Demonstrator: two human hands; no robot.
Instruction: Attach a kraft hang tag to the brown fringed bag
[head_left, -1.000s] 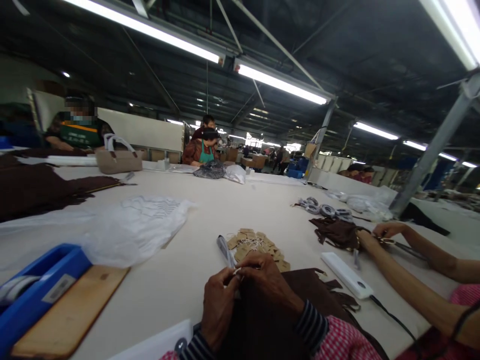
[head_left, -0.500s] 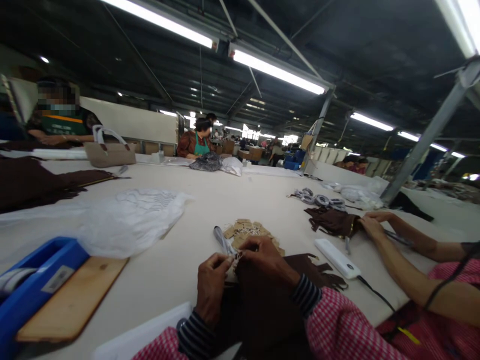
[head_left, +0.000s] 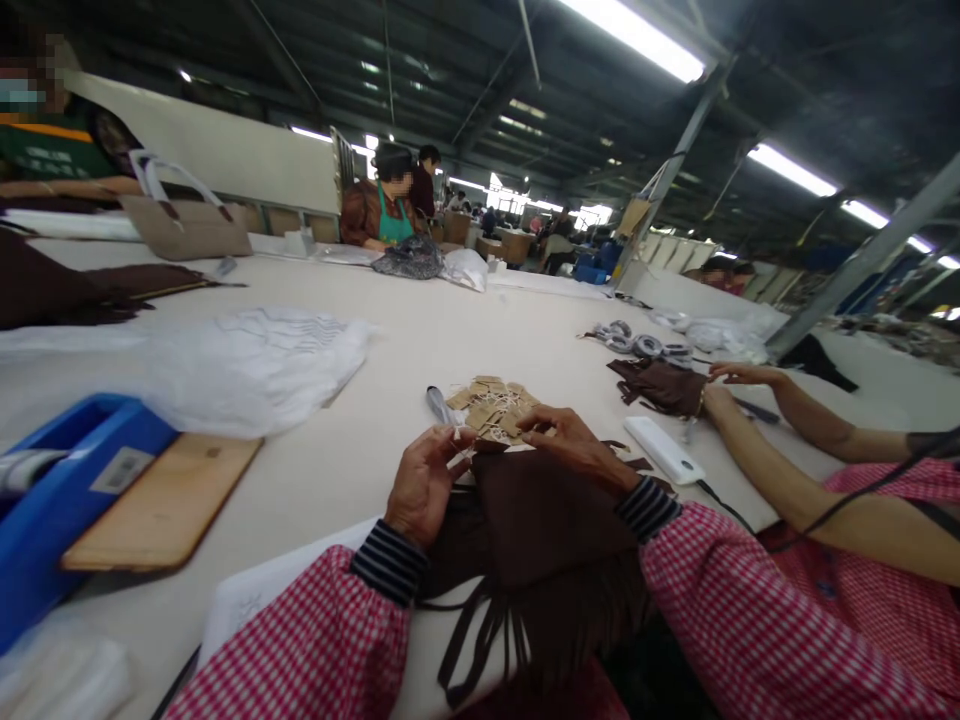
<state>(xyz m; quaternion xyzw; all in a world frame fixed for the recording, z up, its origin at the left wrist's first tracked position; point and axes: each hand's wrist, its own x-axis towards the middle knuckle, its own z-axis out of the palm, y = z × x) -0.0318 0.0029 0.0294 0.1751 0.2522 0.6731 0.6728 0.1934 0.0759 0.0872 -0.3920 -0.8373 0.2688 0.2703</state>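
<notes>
Brown suede piece (head_left: 540, 510): fringed, lies on the table (head_left: 390, 340) right in front of the person, top edge between both hands, fringe hanging off the near edge toward the body.
head view, left hand (head_left: 424, 480): fingers curled in, tips pinched on something small and pale at the piece's top edge; cannot tell if it is a string or a tag.
head view, right hand (head_left: 570, 445): palm down on the piece's upper right corner, fingers partly bent, fingertips reaching toward the tags; no clear grip visible.
kraft tags (head_left: 491, 405): loose heap with white strings, just beyond the piece, ahead of both hands, nearer the right fingertips.
key relation: tags lie forward of the hands; right hand is closer.
scissors (head_left: 439, 403): beside the heap on its left, long axis pointing away from the person.
neighbour: a co-worker's hand (head_left: 739, 375) at another brown piece (head_left: 660, 385) to the right, well apart.
</notes>
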